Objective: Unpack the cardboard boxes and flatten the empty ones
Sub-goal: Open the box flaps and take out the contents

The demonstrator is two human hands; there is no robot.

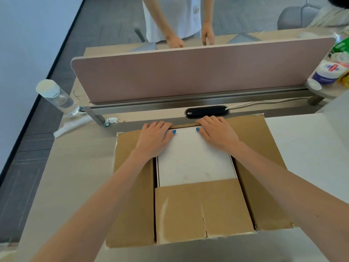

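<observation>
I see counter (75,167) carrying open cardboard box (136,214) at 6 o'clock, flaps spread. White box (194,163) inside, centre. Left hand (154,138), right hand (217,133) apart, fingers hooked over its 12 o'clock edge, thumbs on top.

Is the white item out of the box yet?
No, the white item lies inside the open box; left hand and right hand grip its far edge.
</observation>
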